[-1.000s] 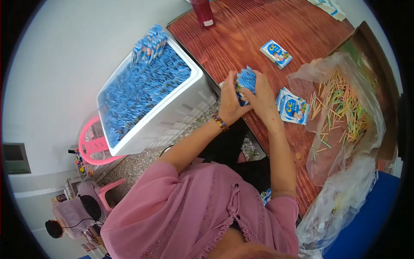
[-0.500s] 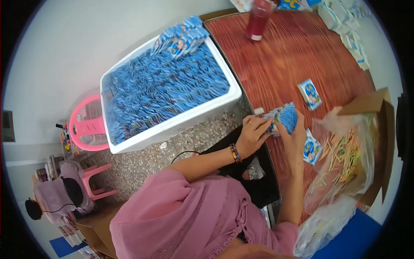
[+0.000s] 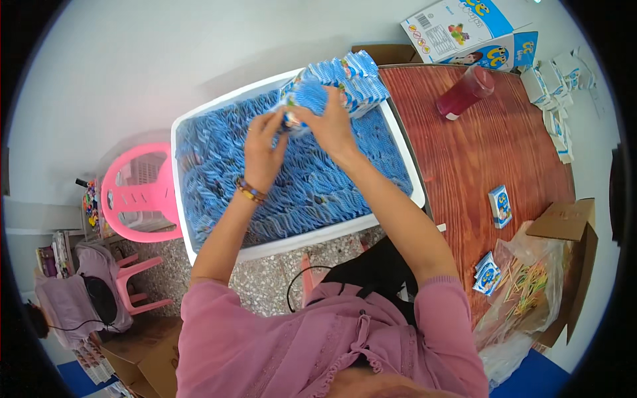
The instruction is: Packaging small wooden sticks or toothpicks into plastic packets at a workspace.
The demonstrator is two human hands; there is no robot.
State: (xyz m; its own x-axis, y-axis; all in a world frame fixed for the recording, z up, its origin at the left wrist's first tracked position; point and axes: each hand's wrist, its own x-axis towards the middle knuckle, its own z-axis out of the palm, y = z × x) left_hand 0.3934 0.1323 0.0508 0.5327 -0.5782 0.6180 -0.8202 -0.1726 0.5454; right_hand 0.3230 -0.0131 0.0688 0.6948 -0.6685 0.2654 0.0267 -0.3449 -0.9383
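Observation:
Over the far part of a white foam bin (image 3: 418, 189), my two hands hold a bundle of small blue-and-white packets (image 3: 310, 97), blurred by motion. My right hand (image 3: 332, 129) is closed round its right side. At the bundle's lower left, my left hand (image 3: 265, 149) pinches with bent fingers; its fingertips are partly hidden. Blue packets (image 3: 318, 189) standing tightly in rows fill the bin below. A raised pile of the same packets (image 3: 365, 86) lies on top at the bin's far right corner, just beyond my right hand.
Right of the bin stands a red wood-grain table (image 3: 478, 156) with a red bottle (image 3: 466, 93), a small box (image 3: 500, 206) and loose packets (image 3: 488, 274). A carton (image 3: 564, 229) holds a plastic bag of coloured sticks (image 3: 524, 285). A pink chair (image 3: 136, 229) stands left.
Both hands have carried the packet bundle from the table's near edge leftward and away, over the bin. The view has shifted, so the bin and table sit lower and further right.

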